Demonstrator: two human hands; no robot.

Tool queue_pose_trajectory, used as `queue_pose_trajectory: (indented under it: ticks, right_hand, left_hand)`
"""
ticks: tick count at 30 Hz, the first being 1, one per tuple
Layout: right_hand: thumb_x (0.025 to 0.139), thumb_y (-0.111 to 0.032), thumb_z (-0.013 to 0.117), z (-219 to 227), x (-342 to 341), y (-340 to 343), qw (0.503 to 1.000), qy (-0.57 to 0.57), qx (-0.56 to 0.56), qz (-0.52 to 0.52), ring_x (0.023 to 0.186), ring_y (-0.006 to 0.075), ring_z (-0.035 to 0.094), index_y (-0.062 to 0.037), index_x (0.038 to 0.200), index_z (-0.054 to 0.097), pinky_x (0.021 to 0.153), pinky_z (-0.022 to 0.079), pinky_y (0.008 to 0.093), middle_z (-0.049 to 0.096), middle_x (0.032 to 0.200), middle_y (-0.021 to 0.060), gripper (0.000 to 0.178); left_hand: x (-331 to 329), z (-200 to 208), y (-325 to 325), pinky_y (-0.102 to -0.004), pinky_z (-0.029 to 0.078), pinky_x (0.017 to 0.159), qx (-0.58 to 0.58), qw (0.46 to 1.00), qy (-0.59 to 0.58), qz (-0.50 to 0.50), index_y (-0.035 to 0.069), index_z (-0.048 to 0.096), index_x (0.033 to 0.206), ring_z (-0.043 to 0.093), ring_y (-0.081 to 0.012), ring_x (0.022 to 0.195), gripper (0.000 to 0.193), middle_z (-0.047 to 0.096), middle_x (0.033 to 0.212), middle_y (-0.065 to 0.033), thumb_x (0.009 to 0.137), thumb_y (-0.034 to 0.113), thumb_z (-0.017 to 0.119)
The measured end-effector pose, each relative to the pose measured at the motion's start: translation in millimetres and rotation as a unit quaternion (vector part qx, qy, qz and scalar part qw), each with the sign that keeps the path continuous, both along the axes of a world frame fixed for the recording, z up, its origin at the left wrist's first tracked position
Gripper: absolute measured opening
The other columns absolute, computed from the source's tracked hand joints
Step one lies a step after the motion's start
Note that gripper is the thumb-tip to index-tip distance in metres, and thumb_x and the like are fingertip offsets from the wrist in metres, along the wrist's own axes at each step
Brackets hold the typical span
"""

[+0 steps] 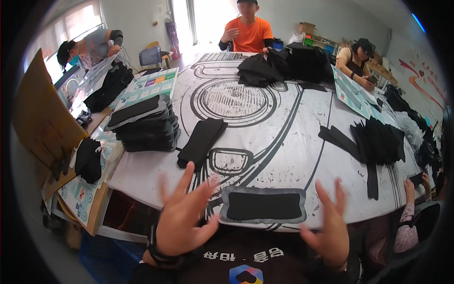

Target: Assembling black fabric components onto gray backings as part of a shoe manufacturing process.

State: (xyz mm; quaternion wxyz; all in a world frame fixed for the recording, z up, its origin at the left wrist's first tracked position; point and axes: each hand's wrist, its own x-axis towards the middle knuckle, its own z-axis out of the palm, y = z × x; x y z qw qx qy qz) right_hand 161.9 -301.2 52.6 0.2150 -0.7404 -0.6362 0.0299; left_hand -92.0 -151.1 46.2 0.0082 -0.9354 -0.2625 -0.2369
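Both hands are raised over the near table edge with fingers spread and nothing in them. My left hand [185, 218], slightly blurred, is left of a flat black fabric pad with a grey border [263, 205]. On the pad's other side is my right hand [332, 226]; neither hand appears to grip the pad. Beyond my left hand lies a small bundle of black fabric strips [202, 140]. A thick stack of grey-bordered black pads [145, 124] stands to its left. At the right, a fanned heap of black fabric strips [377, 142] spreads over the table.
The white table [298, 161] bears a black line drawing. Piles of black fabric [288, 64] sit at its far side, before a person in orange [249, 34]. Other people work at left and right. A cardboard sheet [45, 113] rises at the left.
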Motion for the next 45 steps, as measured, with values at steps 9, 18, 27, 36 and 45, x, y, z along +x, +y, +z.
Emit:
queue_pose_trajectory:
  ticks: [9,18,27,36,45]
  right_hand:
    - [0.083,-0.022,0.062,-22,-40,35,0.747,0.191,0.134,0.623,0.1,0.0324,0.054,0.0031,0.102,0.055,0.087,0.043,0.044,0.055,0.111,0.0204,0.032]
    - [0.083,-0.012,0.061,-65,-15,40,0.673,0.347,0.054,0.651,0.086,0.034,0.058,-0.002,0.078,0.058,0.072,0.046,0.041,0.058,0.085,0.0188,0.011]
    - [0.071,-0.035,0.073,-84,34,27,0.979,0.001,0.04,0.2,0.112,0.0278,0.051,-0.0055,0.112,0.057,0.097,0.036,0.0423,0.057,0.115,0.0114,0.053]
    - [0.065,-0.026,0.075,-84,28,12,0.98,-0.077,-0.008,0.183,0.115,0.02,0.05,-0.013,0.118,0.056,0.104,0.027,0.0453,0.055,0.121,0.0039,0.057]
    - [0.063,-0.003,0.069,-64,46,-13,0.974,0.004,0.007,0.225,0.092,0.0181,0.06,-0.0138,0.108,0.06,0.096,0.037,0.0418,0.063,0.098,0.0002,0.048]
  left_hand:
    - [58,-31,-12,-0.0401,0.03,0.105,-0.146,0.929,-0.011,-0.34,-0.004,0.036,0.133,0.037,-0.0315,0.128,0.058,0.04,0.134,-0.0225,0.082,0.015,0.056]
    - [92,-77,-20,-0.0327,0.041,0.059,-0.235,0.905,-0.057,-0.349,0.009,0.053,0.073,0.052,-0.0241,0.065,0.011,0.05,0.069,-0.0035,0.07,0.014,0.063]
    - [34,-78,20,-0.0459,0.027,0.105,-0.153,0.974,0.042,-0.163,0.01,0.05,0.116,0.035,-0.0329,0.128,0.062,0.045,0.133,-0.0093,0.065,0.033,0.078]
    - [26,-94,15,-0.0411,0.034,0.103,-0.141,0.974,0.049,-0.169,0.01,0.053,0.119,0.046,-0.025,0.12,0.06,0.051,0.126,-0.0068,0.064,0.016,0.075]
    - [11,-85,18,-0.0356,0.047,0.089,-0.148,0.947,-0.05,-0.279,0.007,0.061,0.101,0.062,-0.0235,0.095,0.044,0.065,0.1,-0.0037,0.058,-0.001,0.069]
